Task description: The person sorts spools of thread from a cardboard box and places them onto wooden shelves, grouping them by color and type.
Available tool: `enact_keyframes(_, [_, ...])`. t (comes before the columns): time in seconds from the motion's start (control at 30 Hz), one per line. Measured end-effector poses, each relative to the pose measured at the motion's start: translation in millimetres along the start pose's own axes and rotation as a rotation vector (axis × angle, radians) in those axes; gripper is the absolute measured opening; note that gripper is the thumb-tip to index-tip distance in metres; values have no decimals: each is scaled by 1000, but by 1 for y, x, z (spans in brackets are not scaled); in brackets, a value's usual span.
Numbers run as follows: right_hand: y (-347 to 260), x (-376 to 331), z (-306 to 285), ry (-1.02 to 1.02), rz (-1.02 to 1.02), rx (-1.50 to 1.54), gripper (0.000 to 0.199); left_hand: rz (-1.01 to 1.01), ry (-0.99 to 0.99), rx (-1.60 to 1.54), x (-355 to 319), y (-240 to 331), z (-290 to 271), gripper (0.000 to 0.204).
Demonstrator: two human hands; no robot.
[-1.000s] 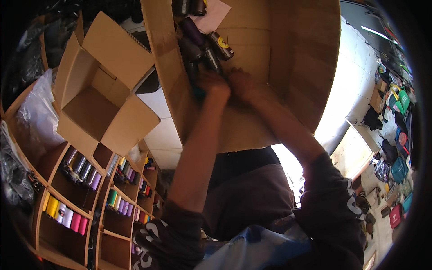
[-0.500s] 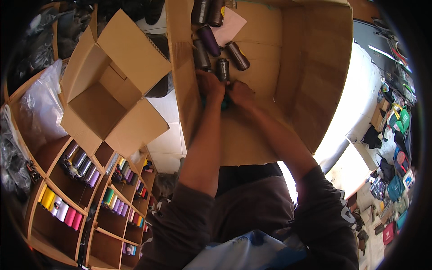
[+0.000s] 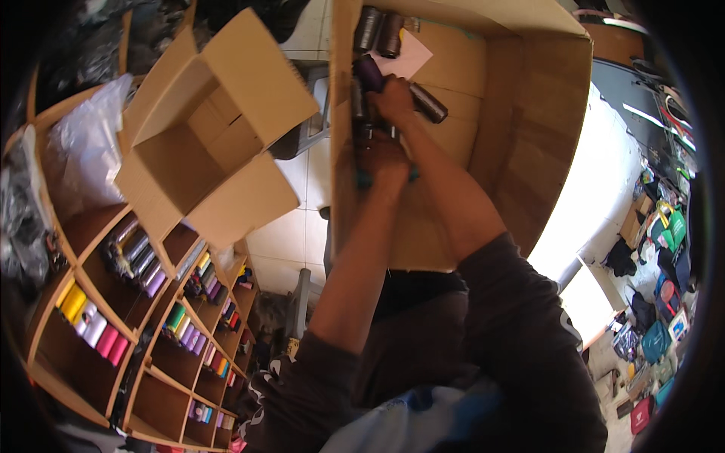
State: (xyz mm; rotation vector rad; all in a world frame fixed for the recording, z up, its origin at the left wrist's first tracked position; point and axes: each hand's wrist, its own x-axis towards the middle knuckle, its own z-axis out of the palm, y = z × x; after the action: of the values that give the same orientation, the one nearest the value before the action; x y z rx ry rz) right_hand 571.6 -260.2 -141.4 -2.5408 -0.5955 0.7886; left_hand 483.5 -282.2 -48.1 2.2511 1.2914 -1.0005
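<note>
A large cardboard box (image 3: 513, 113) lies before me with several thread spools inside. My right hand (image 3: 394, 100) is closed at the lower end of a dark purple thread spool (image 3: 368, 73). Just right of it lies a brown thread spool (image 3: 429, 103). Nearer to me, my left hand (image 3: 384, 157) is low by the box's left wall, among dark spools it partly covers; motion blur hides its fingers. Something teal shows beside the left wrist. At the far end are a black spool (image 3: 367, 29), a dark brown spool (image 3: 390, 35) and a pink paper sheet (image 3: 414, 57).
On the left stands an open smaller cardboard box (image 3: 177, 162), its flaps spread. Below it, a wooden shelf (image 3: 155, 389) holds coloured thread spools in compartments. Clear plastic bags (image 3: 87, 143) hang over its upper part. Bags and mixed goods (image 3: 661, 332) lie on the floor at right.
My right hand has moved farther into the box, to the purple spool. My left hand stays low near the left wall. The whole view has shifted, with the box appearing farther right.
</note>
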Motion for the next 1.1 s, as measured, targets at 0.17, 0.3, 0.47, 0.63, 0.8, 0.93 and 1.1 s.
enact_keyframes(0.17, [24, -53, -86, 93, -152, 392, 46, 662, -149, -510, -122, -44, -97, 32])
enact_keyframes(0.3, [-72, -153, -177, -7, -166, 712, 40, 715, -183, -1186, -223, -169, -131, 24])
enact_keyframes(0.47, [-145, -222, -200, -57, -426, 782, 39, 289, -197, -1737, -284, -317, -59, 14])
enact_keyframes(0.63, [-296, -295, -108, -501, -556, 780, 51, 72, 249, -1695, -302, -396, 56, 13])
enact_keyframes(0.8, [-388, -304, 76, -740, -650, 704, 49, -100, 376, -1661, -306, -407, 134, 15])
enact_keyframes(0.93, [-440, -266, 192, -311, -998, 413, 54, -107, 272, -1927, -303, -403, 223, 17])
enact_keyframes(1.1, [-496, -259, 249, -23, -998, 372, 51, -194, 268, -2155, -281, -393, 246, 12])
